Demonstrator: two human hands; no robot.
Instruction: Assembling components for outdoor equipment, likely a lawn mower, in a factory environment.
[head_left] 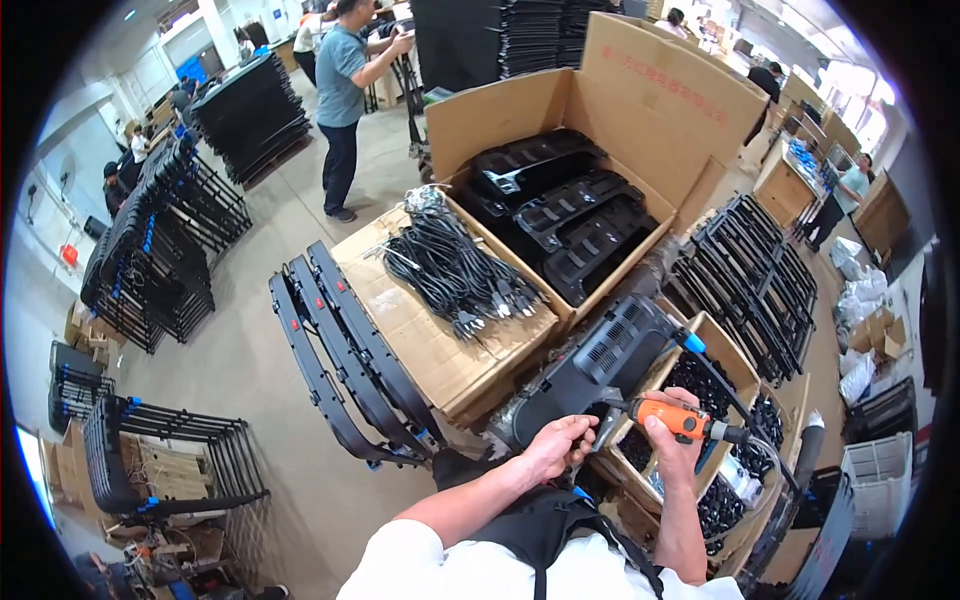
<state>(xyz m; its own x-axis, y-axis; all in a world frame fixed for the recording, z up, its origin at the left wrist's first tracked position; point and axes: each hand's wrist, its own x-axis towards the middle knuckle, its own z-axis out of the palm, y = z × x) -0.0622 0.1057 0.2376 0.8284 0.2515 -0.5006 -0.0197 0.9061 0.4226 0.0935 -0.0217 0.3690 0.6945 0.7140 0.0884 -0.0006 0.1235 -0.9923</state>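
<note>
My right hand (676, 458) is wrapped around an orange power screwdriver (664, 414), whose tip points left. A hose runs from its back end on the right. Close to the tip, my left hand (560, 447) has its fingers pinched together; what they hold, if anything, is too small to make out. Just beyond both hands lies a black plastic cover (612, 345) with vent slots, partly hidden at its near end. To the right of the cover stand cardboard bins (735, 350) holding small black parts (697, 384).
Ahead, a bundle of black power cables (450, 262) lies on a cardboard box (385, 300). Behind it is an open carton (510, 118) of black plastic covers (585, 205). Curved black frames (340, 350) lean at the left; frame racks (745, 280) stand right. A person (342, 100) stands farther off.
</note>
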